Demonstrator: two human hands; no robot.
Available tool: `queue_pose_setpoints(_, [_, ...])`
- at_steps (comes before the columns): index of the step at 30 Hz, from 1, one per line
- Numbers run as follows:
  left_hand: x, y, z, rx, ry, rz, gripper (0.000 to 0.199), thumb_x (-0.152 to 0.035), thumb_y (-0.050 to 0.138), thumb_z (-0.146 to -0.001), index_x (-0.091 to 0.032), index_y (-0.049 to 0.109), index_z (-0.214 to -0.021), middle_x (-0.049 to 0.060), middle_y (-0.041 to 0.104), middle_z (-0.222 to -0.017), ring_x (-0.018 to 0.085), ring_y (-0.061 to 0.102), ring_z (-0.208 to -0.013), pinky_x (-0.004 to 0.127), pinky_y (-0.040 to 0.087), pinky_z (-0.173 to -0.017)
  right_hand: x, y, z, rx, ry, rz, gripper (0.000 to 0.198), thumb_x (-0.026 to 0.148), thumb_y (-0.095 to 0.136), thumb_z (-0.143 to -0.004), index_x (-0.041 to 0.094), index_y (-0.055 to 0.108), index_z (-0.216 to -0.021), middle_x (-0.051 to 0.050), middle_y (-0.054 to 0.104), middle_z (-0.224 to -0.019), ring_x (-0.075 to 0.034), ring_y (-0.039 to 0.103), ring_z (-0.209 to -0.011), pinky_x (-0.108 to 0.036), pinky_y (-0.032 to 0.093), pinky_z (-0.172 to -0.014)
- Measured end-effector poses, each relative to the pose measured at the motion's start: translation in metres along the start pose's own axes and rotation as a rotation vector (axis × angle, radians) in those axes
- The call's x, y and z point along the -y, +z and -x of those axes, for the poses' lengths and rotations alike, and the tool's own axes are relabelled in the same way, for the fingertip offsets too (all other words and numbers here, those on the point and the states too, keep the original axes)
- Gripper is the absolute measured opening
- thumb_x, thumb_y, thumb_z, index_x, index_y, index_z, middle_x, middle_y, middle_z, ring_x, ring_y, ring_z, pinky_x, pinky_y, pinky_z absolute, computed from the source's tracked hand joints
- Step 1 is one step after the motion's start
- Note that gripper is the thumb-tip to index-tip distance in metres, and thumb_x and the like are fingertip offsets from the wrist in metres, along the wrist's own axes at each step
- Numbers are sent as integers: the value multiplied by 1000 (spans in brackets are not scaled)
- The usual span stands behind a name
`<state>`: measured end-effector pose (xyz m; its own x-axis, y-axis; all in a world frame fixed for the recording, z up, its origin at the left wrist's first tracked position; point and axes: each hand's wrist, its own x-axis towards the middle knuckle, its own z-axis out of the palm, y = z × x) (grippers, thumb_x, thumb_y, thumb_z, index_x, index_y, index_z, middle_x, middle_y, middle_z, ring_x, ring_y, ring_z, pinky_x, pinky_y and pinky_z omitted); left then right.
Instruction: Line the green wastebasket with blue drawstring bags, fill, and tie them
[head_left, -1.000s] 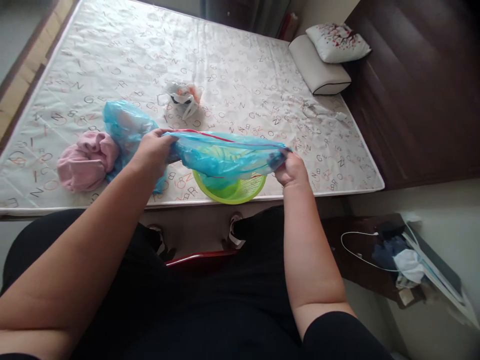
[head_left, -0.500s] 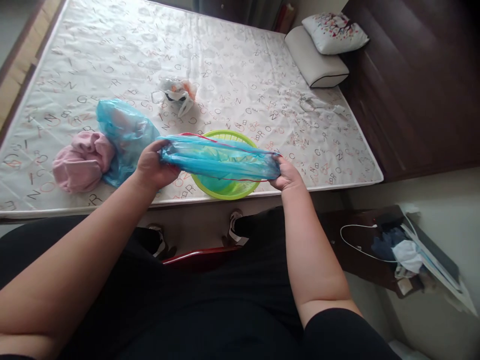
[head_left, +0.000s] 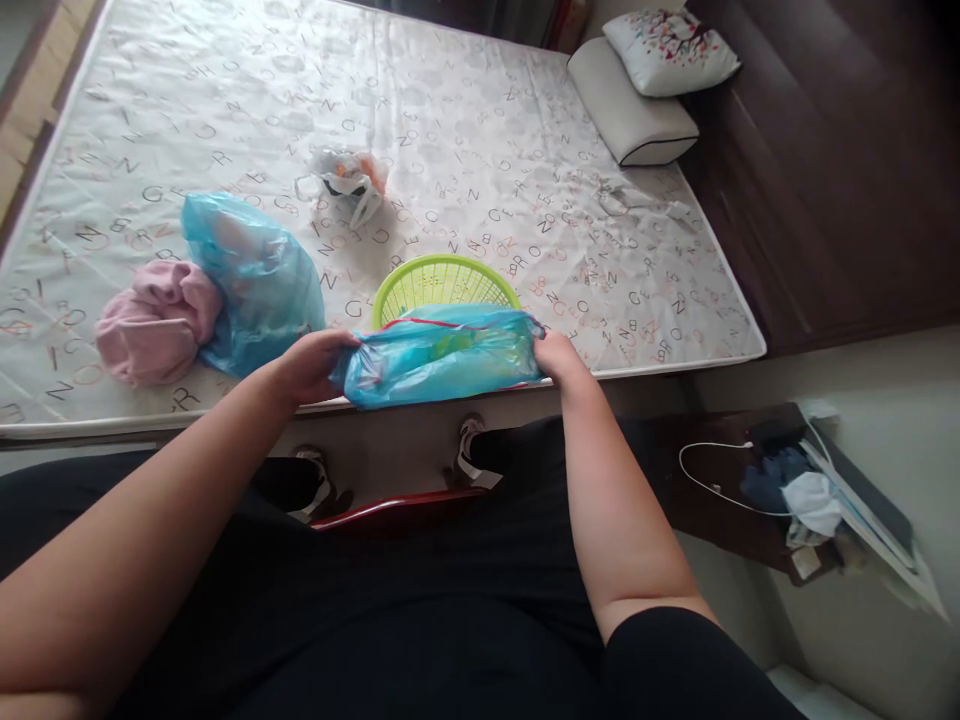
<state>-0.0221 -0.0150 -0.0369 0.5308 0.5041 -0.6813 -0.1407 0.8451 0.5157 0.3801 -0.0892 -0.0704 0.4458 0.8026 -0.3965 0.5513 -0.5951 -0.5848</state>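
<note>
Stretched between my two hands is a translucent blue plastic bag (head_left: 450, 365) with a red drawstring along its top. My left hand (head_left: 315, 365) is closed on its left end, and my right hand (head_left: 556, 355) pinches its right end. Behind and partly under the bag sits a lime green basket (head_left: 442, 275); the bag hides its near half. Green and yellow shapes show through the plastic, but I cannot tell whether they are inside the bag or behind it. To the left of my left hand a second blue plastic bag (head_left: 255, 280) lies bulging against a folded pink cloth (head_left: 157, 325).
All of these lie along the near edge of a letter-printed mattress (head_left: 465, 130). Farther back is a crumpled white plastic bag (head_left: 352, 185). A pillow (head_left: 634, 105) and a flowered cushion (head_left: 671, 50) rest by the dark headboard (head_left: 817, 160). At right stands a cluttered dark nightstand (head_left: 705, 450).
Both hands have brought the blue bag down and nearer to me, so more of the basket's far side shows. Its plastic now hangs toward the mattress edge.
</note>
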Motion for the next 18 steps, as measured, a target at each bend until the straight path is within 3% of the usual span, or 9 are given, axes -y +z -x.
queue_pose_setpoints(3, [-2,-4,3,10,-120,-196,25,-19,68,-84,-14,82,-104,13,79,-79,29,77,-64,37,67,-56,4,-7,1,5,10,238,27,40,60,-101,21,79,-98,-17,81,-93,-37,76,-103,-43,56,-95])
queue_pose_setpoints(6, [-3,-1,7,128,-177,-347,26,-25,79,-80,-17,84,-104,15,84,-97,32,81,-79,37,69,-67,7,-6,-1,-65,-21,261,24,36,59,-102,21,75,-92,-16,80,-95,-34,74,-103,-40,54,-93])
queue_pose_setpoints(8, [-4,2,9,180,-175,-458,26,-27,89,-74,-21,86,-99,13,85,-99,31,82,-85,35,69,-73,7,-1,-5,-146,-36,89,23,37,62,-101,22,70,-85,-10,77,-89,-27,71,-94,-36,54,-88])
queue_pose_setpoints(10, [-6,4,7,152,-122,-539,25,-24,94,-69,-22,86,-93,12,85,-94,29,81,-81,32,68,-72,8,5,-10,-189,-32,-257,21,35,63,-99,23,66,-83,-3,71,-80,-21,66,-81,-31,54,-80])
queue_pose_setpoints(12, [-10,4,2,41,-7,-529,24,-22,94,-68,-21,84,-89,12,82,-89,26,78,-73,29,66,-65,10,9,-14,-192,-10,-629,12,29,64,-94,24,63,-84,3,66,-73,-16,62,-72,-26,54,-73])
queue_pose_setpoints(14, [-15,3,-6,-156,173,-420,19,-18,90,-70,-18,80,-86,9,78,-80,21,73,-63,26,61,-58,13,12,-19,-196,25,-867,7,23,66,-89,24,60,-85,6,64,-70,-13,60,-67,-23,54,-69])
queue_pose_setpoints(16, [-20,4,-13,-371,357,-267,13,-15,82,-75,-18,73,-85,4,71,-71,17,66,-58,24,57,-55,15,12,-23,-201,53,-968,13,21,70,-86,25,57,-86,7,65,-71,-13,62,-67,-22,55,-68])
queue_pose_setpoints(18, [-23,8,-17,-482,488,-126,10,-13,74,-84,-18,69,-91,0,70,-72,16,65,-63,25,58,-61,18,12,-25,-116,38,-1008,17,29,74,-89,27,58,-91,7,68,-77,-13,66,-71,-24,58,-70])
